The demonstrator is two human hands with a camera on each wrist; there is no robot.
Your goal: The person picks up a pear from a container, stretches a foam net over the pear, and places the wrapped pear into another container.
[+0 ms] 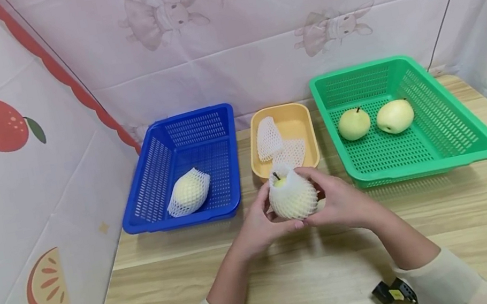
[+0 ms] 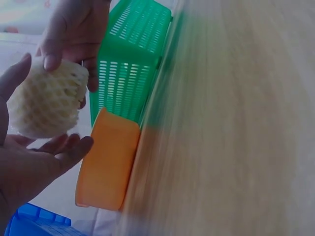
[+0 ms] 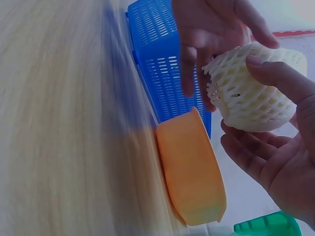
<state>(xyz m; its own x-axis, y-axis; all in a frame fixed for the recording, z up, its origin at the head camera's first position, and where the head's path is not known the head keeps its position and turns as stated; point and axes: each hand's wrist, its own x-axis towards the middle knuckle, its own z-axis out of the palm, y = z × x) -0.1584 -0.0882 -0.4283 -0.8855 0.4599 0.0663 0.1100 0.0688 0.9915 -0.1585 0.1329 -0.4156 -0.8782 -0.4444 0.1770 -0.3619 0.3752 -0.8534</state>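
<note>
Above the table, a pear (image 1: 293, 200) in a white foam net is held between both hands, its dark stem showing at the net's opening on top. My left hand (image 1: 255, 228) holds it from the left, thumb at the near side. From the right, my right hand (image 1: 344, 203) grips it; in the right wrist view the right thumb (image 3: 278, 76) lies on the net, with fingers below. Just behind the hands stands a small yellow-orange box (image 1: 304, 125) containing foam nets (image 1: 268, 136).
At the left is a blue basket (image 1: 210, 214) holding a netted pear (image 1: 189, 191). A green basket (image 1: 422, 165) on the right holds two bare pears, one rounder pear (image 1: 354, 124) and one lying pear (image 1: 395, 116). All stand on a wooden table (image 1: 152, 298) against a curtained wall.
</note>
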